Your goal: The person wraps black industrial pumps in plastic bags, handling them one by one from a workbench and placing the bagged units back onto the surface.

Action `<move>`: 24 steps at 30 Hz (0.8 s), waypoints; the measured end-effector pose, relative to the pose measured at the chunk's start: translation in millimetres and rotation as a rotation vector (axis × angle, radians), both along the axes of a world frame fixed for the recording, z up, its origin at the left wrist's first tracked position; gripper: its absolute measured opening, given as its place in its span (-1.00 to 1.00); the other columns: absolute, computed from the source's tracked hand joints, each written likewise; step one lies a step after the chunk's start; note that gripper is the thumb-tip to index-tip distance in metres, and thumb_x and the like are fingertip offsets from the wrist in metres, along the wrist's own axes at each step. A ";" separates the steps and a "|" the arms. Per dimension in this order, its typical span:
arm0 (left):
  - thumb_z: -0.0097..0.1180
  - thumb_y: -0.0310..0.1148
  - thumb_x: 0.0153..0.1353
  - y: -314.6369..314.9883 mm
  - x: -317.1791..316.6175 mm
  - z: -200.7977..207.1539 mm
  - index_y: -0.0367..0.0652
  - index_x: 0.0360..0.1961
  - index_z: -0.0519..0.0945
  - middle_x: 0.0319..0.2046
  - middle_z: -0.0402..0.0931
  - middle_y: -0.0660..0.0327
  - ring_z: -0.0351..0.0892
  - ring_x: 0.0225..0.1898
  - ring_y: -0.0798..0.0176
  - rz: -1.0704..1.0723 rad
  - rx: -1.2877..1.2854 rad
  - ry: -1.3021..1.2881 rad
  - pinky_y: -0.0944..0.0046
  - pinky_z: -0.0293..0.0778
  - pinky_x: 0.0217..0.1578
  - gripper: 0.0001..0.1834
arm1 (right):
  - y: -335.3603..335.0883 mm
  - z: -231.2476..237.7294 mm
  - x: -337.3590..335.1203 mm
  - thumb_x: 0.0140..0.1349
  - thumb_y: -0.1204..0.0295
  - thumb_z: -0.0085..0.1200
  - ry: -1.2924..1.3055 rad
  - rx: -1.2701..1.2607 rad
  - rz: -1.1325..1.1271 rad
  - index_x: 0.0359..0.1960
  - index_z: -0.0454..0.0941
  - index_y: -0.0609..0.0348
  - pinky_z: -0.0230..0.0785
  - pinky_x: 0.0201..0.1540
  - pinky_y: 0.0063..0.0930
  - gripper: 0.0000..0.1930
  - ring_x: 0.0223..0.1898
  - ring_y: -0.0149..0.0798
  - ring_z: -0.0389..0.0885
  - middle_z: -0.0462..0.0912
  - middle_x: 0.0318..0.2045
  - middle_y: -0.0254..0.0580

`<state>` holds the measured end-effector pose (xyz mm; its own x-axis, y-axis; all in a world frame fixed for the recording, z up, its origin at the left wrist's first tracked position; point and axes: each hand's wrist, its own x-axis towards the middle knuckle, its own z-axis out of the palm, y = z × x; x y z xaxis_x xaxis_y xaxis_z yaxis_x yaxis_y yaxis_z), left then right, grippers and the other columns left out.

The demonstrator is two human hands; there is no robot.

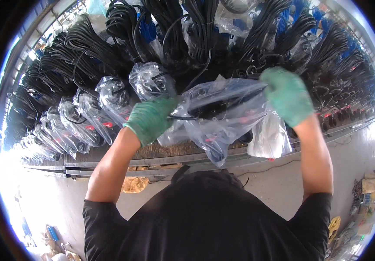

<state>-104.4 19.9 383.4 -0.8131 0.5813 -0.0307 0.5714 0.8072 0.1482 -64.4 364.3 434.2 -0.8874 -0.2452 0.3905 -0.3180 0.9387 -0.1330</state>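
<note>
Right grip pinching 1 clear plastic bag, left grip opposite, closure unclear

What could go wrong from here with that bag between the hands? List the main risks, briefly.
1. The thin clear bag, spread between the gloved left hand and right hand, might tear if pulled too hard.
2. The black cable beside the left hand could snag the film.
3. The pale plastic film at the bench's front edge might get knocked to the floor.
</note>
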 end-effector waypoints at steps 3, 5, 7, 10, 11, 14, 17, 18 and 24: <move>0.32 -0.42 0.15 -1.8 5.2 0.1 -0.12 0.13 0.61 0.06 0.60 0.12 0.67 0.01 -0.04 0.092 0.246 0.061 0.02 0.57 0.02 -0.54 | 13.1 46.8 35.4 0.19 0.61 0.03 0.404 -0.150 -0.057 -0.16 0.65 0.23 0.56 -0.16 -0.16 -0.78 -0.27 0.01 0.71 0.70 -0.27 -0.04; 0.29 -0.52 0.09 0.4 9.5 4.0 -0.20 -0.02 0.65 -0.01 0.59 0.08 0.67 -0.04 -0.05 -0.021 0.369 0.127 0.05 0.60 -0.04 -0.63 | 8.2 62.1 55.4 0.16 0.62 0.10 0.281 -0.240 0.055 -0.10 0.67 0.17 0.59 -0.15 -0.21 -0.73 -0.19 -0.04 0.72 0.71 -0.20 -0.11; 0.29 -0.52 0.07 1.2 12.7 14.7 -0.22 -0.06 0.66 -0.06 0.60 0.07 0.67 -0.08 -0.04 -0.108 0.398 0.108 0.07 0.59 -0.06 -0.65 | 0.1 56.5 45.6 0.10 0.61 0.20 0.386 0.064 0.455 -0.07 0.68 0.13 0.62 -0.13 -0.25 -0.68 -0.10 -0.10 0.74 0.71 -0.13 -0.17; 0.27 -0.53 0.09 -8.5 0.4 17.6 -0.26 -0.14 0.67 -0.16 0.61 0.05 0.66 -0.16 -0.03 -0.228 0.467 -0.156 0.10 0.58 -0.10 -0.74 | -27.2 -3.7 28.4 0.00 0.50 0.33 0.167 0.232 0.619 0.03 0.68 0.07 0.62 -0.03 -0.22 -0.54 0.02 -0.13 0.71 0.71 0.01 -0.19; 0.25 -0.54 0.10 -7.7 -5.6 15.0 -0.27 -0.15 0.68 -0.19 0.61 0.05 0.65 -0.17 -0.01 -0.286 0.497 -0.155 0.11 0.58 -0.11 -0.76 | -26.0 -15.7 25.5 0.00 0.45 0.35 0.036 0.431 0.527 0.09 0.67 0.05 0.60 0.06 -0.20 -0.49 0.09 -0.15 0.68 0.70 0.04 -0.18; 0.18 -0.57 0.20 -6.3 -3.8 24.5 -0.32 -0.18 0.66 -0.25 0.60 0.08 0.66 -0.22 0.11 -0.373 0.521 -0.144 0.16 0.57 -0.14 -0.84 | -37.7 4.1 9.4 0.06 0.40 0.33 -0.763 0.835 0.068 0.15 0.66 0.01 0.41 0.31 -0.12 -0.48 0.25 -0.15 0.58 0.64 0.16 -0.15; 0.15 -0.52 0.29 -15.0 13.9 33.5 -0.28 -0.15 0.68 -0.26 0.60 0.14 0.64 -0.21 0.24 -0.136 0.666 -0.483 0.22 0.56 -0.16 -0.85 | -35.6 47.4 34.4 0.14 0.37 0.29 -0.260 0.613 0.213 0.08 0.71 -0.01 0.42 0.31 -0.13 -0.59 0.33 -0.19 0.50 0.55 0.28 -0.11; 0.15 -0.50 0.33 -17.3 12.5 27.6 -0.28 -0.13 0.66 -0.28 0.58 0.18 0.62 -0.24 0.28 -0.212 0.636 -0.410 0.27 0.55 -0.19 -0.86 | -36.5 47.0 33.2 0.12 0.38 0.30 -0.097 0.511 0.305 0.01 0.73 0.00 0.44 0.29 -0.13 -0.64 0.31 -0.13 0.51 0.53 0.27 -0.08; 0.32 -0.32 0.26 9.9 8.1 15.7 -0.22 0.04 0.58 -0.14 0.58 0.09 0.61 -0.06 0.11 -0.075 0.523 -0.041 0.14 0.56 -0.02 -0.63 | -60.5 17.7 -10.2 0.07 0.28 0.41 0.083 0.471 0.507 0.22 0.60 -0.12 0.62 0.09 -0.12 -0.41 0.09 0.02 0.69 0.47 0.31 0.02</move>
<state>-96.2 29.8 399.1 -0.7730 0.5839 0.2481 0.6099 0.5765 0.5437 -74.6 303.9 451.9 -0.5906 -0.7813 0.2020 -0.7239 0.6235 0.2953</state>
